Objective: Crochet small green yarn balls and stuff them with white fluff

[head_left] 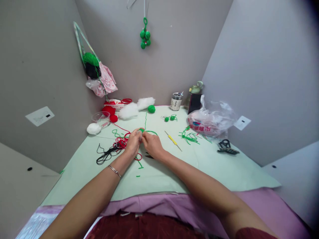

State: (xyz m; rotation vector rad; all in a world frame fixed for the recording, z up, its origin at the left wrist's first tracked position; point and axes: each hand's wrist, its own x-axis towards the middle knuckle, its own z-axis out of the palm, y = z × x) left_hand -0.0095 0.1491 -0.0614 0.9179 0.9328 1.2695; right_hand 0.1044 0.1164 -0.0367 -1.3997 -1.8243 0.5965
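Grip: left hand (133, 142) and right hand (152, 145) brought together, the fingertips pinching a small green yarn piece (141, 130) between them; whether a tool is held inside the fingers cannot be told

Position of piece: above the middle of the pale green cloth (199, 169), mostly hidden by the fingers

Green strand (146, 120): runs from the green yarn ball (151, 109) toward the hands; a sharp pull could roll the ball or draw the strand too tight

Red yarn tangle (121, 142): loose loops just beside the left hand, black yarn (108, 154) lying against them; the wrist could snag a loop, and the colours could knot together

Bracelet (114, 170): worn on the left wrist; a thread could catch on it should the arm drop into the tangle

Yellow-handled hook (172, 139): lies apart, to the right of the right hand; a sweep of that forearm could push it aside

Green scraps (190, 137): strewn before the plastic bag (211, 121); likely to be dragged along if a sleeve brushes them

Chief risk, as judged: a slackened pinch, the piece being small and soft, which could let its stitches or wraps slip
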